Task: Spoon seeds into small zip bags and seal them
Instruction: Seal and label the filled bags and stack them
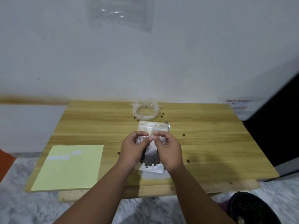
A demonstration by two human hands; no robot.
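Note:
A small clear zip bag (151,160) with dark seeds gathered at its bottom hangs just above the wooden table (100,126). My left hand (133,148) and my right hand (169,151) both pinch its upper part, fingertips meeting near the middle. Behind the hands lies a stack of empty zip bags (152,127). A metal spoon (168,126) pokes out from under that stack at its right edge. Farther back sits a crumpled clear plastic bag (145,110), rolled open.
Loose dark seeds (183,135) are scattered on the table around the bags. A pale yellow sheet (69,167) lies at the front left. A dark basket (252,209) stands on the floor at the lower right. A dark panel (278,126) borders the table's right side.

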